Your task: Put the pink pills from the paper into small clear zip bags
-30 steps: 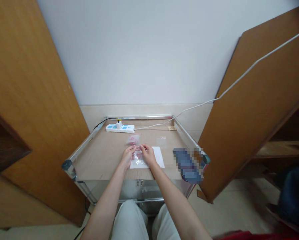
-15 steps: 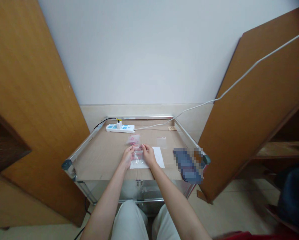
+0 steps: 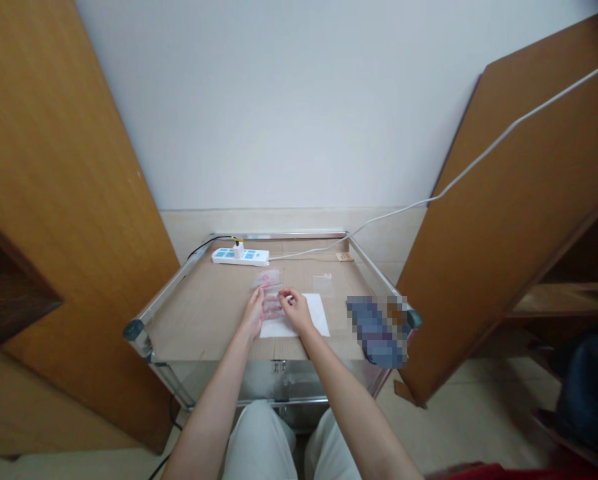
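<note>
**Clear bag (image 3: 273, 299) in left hand (image 3: 255, 312)**

Head view: its faint outline blurs into the fingers; direction and long axis cannot be told. The left hand grips it over the white paper (image 3: 317, 313); whether the right hand's (image 3: 295, 309) narrow pinch holds it, I cannot tell.

A small clear plastic bag (image 3: 273, 308), thin and glossy, is held in the left hand (image 3: 257, 311), whose fingers show through its film. It is above the left part of a white paper sheet (image 3: 317, 315).
</note>
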Tool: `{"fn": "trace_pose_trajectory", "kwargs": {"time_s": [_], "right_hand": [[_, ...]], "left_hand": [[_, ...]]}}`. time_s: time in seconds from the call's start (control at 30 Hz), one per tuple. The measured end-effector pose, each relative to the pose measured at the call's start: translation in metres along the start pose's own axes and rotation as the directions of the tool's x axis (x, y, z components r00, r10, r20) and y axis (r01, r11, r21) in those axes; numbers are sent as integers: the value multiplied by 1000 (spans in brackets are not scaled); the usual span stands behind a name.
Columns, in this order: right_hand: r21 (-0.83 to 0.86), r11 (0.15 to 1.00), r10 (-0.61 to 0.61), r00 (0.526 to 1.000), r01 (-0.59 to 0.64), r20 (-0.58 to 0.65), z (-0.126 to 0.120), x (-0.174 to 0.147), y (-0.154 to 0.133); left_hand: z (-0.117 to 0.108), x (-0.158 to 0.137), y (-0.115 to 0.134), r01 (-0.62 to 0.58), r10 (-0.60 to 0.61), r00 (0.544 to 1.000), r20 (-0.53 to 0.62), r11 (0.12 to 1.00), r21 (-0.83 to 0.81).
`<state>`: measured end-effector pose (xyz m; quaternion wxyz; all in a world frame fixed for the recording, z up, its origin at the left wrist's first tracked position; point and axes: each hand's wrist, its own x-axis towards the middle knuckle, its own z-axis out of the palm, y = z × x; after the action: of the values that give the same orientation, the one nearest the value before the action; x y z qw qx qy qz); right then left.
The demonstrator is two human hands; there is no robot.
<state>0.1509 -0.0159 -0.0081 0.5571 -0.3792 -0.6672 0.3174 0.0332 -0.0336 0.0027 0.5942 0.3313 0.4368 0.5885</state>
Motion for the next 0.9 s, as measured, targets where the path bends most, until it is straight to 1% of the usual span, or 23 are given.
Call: {"fn": "trace_pose_trajectory", "kwargs": {"time_s": [0.13, 0.27, 0.37, 0.5, 0.6, 0.7, 0.8, 0.87, 0.9], "right_hand": [[-22, 1000, 7, 1000, -7, -3, -1, -1, -1], [12, 1000, 19, 998, -18, -55, -1, 1, 1], [65, 995, 85, 990, -78, -115, 0, 3, 3], [210, 962, 212, 964, -176, -164, -1, 6, 5], [287, 940, 259, 930, -182, -259, -5, 12, 6], [344, 924, 285, 896, -164, -339, -14, 22, 11], [361, 919, 301, 871, -156, -389, -30, 39, 22], [287, 938, 301, 865, -193, -402, -44, 50, 34], [218, 945, 313, 860, -242, -403, -51, 55, 40]], "left_hand": [[-1, 2, -2, -4, 4, 1000, 4, 1000, -1], [-4, 6, -4, 21, -21, 1000, -1, 999, -30], [-6, 8, -5, 33, -33, 999, -4, 999, -37], [-6, 8, -5, 14, -15, 1000, -8, 999, -38], [-6, 7, -4, -7, 6, 1000, -13, 999, -47], [-6, 6, -1, -5, 5, 1000, 6, 999, -42], [-6, 4, 1, 1, -1, 1000, 10, 999, -39], [-7, 4, 2, 4, -4, 1000, 10, 999, -41], [-8, 4, 2, 6, -6, 1000, 12, 999, -41]]}}
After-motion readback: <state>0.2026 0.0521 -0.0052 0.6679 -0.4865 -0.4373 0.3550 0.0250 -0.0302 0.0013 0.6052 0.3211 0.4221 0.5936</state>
